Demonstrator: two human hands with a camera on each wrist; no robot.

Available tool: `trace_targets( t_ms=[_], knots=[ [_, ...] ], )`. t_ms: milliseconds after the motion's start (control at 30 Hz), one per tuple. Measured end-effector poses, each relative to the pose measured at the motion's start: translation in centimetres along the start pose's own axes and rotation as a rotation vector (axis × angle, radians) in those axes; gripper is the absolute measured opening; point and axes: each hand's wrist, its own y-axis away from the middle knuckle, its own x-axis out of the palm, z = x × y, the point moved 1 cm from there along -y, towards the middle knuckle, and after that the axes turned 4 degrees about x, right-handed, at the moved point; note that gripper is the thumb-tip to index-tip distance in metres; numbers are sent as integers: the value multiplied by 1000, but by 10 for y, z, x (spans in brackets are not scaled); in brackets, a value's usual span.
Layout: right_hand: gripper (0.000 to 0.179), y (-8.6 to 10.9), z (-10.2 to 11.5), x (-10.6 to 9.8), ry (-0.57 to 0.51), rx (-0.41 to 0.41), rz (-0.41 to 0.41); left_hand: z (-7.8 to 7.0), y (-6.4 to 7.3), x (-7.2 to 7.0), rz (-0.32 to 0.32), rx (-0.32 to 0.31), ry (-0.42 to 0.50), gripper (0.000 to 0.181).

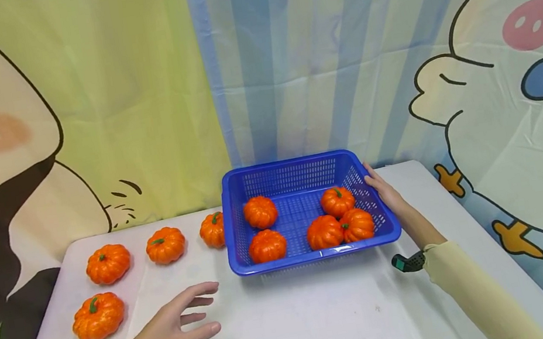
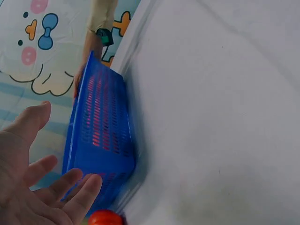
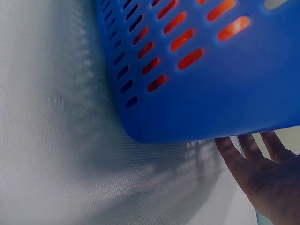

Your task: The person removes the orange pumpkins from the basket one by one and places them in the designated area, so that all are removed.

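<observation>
A blue plastic basket (image 1: 312, 257) with slotted walls stands on the white table, and several orange toy pumpkins (image 1: 267, 245) lie inside it. At its right side, my right hand (image 1: 386, 191) touches the outer wall just under the rim, fingers stretched along it. The right wrist view shows those fingertips (image 3: 225, 145) right at the basket's edge, partly hidden behind it. My left hand (image 1: 176, 325) hovers over the table in front of the basket's left corner, fingers spread and holding nothing. In the left wrist view its fingers (image 2: 89, 197) overlap the basket's near corner.
Several more pumpkins (image 1: 99, 317) sit on the table (image 1: 317, 322) left of the basket; one pumpkin (image 1: 213, 230) is close beside its left wall. A printed curtain (image 1: 132, 97) hangs along the table's back edge. A dark wrist device (image 1: 409, 262) is on the right forearm.
</observation>
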Motion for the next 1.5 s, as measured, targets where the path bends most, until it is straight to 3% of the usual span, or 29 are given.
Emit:
trace_targets(
  t_ms=[267,500,633,767,967,1133,1267,1500],
  knots=[
    [60,1,-1,-1,21,7,-22,-14,-33,14,158,93,46,46],
    [60,0,0,-5,5,13,-18,-27,-61,22,228,112,61,41],
    [59,0,-1,-7,1,18,-19,-43,-89,27,251,157,52,39],
    [59,0,-1,-8,-3,18,-19,-64,-131,36,241,189,-14,36],
    [59,4,7,-4,-21,17,-10,-85,-207,56,243,129,-97,39],
    [59,6,11,-1,-37,13,4,-82,-252,76,305,64,-352,50],
    [59,1,2,-3,-9,-1,2,-78,-266,89,369,42,-498,58],
    [60,0,1,2,-9,2,-14,-76,-274,97,438,-48,-526,70]
  ],
)
